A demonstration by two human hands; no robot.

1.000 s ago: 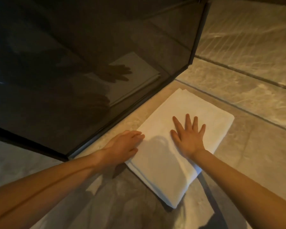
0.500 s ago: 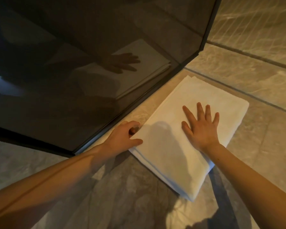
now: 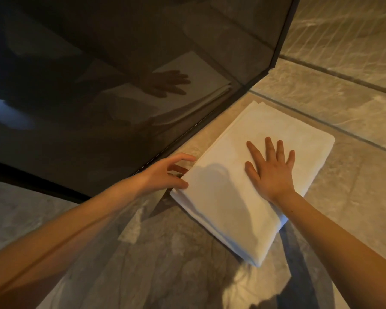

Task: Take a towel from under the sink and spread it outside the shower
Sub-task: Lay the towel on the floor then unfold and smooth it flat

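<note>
A white towel point(image 3: 227, 210), folded into a thick rectangle, lies flat on the stone floor right beside the dark glass shower wall point(image 3: 112, 90). My right hand point(image 3: 271, 172) presses flat on top of it, fingers spread. My left hand point(image 3: 165, 173) is at the towel's left edge, thumb on the top layer and fingers curled toward the edge beneath; the fingertips there are partly hidden by the fold.
The dark shower glass reflects the towel and my hand. Its black frame point(image 3: 210, 123) runs diagonally along the towel's left side. Beige marble floor tiles point(image 3: 343, 103) with dark grout lines spread to the right and toward me.
My left hand slid off the towel's top to its left edge and curled its fingers around the layers. My right hand stays flat on top. The camera has moved closer.
</note>
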